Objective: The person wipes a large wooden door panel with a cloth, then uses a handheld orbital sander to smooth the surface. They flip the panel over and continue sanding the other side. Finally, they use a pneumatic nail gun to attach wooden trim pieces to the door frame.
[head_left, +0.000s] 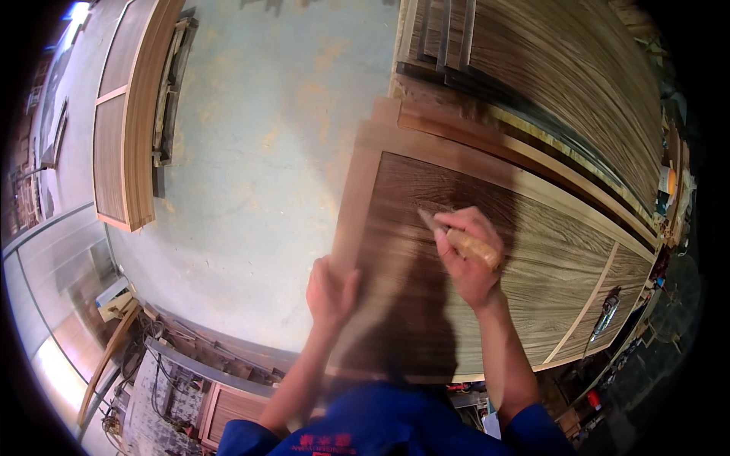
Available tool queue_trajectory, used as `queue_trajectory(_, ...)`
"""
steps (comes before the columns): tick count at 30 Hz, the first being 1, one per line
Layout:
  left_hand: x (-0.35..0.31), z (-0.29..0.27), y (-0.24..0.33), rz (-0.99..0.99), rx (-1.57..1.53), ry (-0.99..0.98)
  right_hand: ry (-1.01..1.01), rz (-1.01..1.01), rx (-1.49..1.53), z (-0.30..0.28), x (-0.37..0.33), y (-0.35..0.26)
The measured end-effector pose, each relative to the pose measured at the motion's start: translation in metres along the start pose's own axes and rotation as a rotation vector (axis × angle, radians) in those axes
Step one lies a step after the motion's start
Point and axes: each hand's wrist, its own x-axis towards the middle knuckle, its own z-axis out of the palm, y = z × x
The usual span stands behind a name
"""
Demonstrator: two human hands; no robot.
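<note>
A framed wood panel lies flat before me, with a dark-grained middle and a smooth pale border. My left hand grips its left border, thumb on top and fingers over the outer edge. Above the dark middle, my right hand is wrapped round the light wooden handle of a tool. The tool has a thin, tapered metal blade whose tip is at or just over the panel surface. I cannot tell whether it is a putty knife or another bladed tool. My shadow falls across the panel.
A second wood-grain panel with dark metal bars lies beyond, at the far right. A tall framed wood piece stands at the left. A shiny metal tool rests near the panel's right end. A paint-marked metal bench is at lower left.
</note>
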Motion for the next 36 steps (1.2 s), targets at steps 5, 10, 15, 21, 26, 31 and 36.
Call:
queue_trajectory(5, -0.008, -0.002, 0.002, -0.042, -0.003, -0.004, -0.167, 0.036, 0.069, 0.001, -0.09, -0.012)
queue_trajectory(10, -0.009, 0.008, -0.017, -0.079, 0.03, -0.011, -0.291, -0.132, 0.087, 0.011, -0.196, 0.001)
queue_trajectory(15, 0.012, 0.001, -0.022, 0.012, 0.032, 0.031, -0.499, 0.127, 0.177, 0.018, -0.263, -0.051)
queue_trajectory(21, 0.006, -0.014, -0.005, 0.128, -0.105, -0.157, -0.539, -0.061, 0.14, 0.038, -0.329, -0.049)
queue_trajectory(26, 0.013, -0.009, -0.059, 0.223, -0.191, -0.219, -0.511, -0.108, 0.192, 0.033, -0.356, -0.049)
queue_trajectory(31, -0.025, -0.028, -0.064, 0.145, -0.13, -0.358, -0.501, 0.231, 0.12, 0.006, -0.37, -0.032)
queue_trajectory(36, -0.031, -0.014, -0.084, 0.031, -0.189, -0.165, -0.436, 0.301, 0.174, -0.001, -0.325, -0.026)
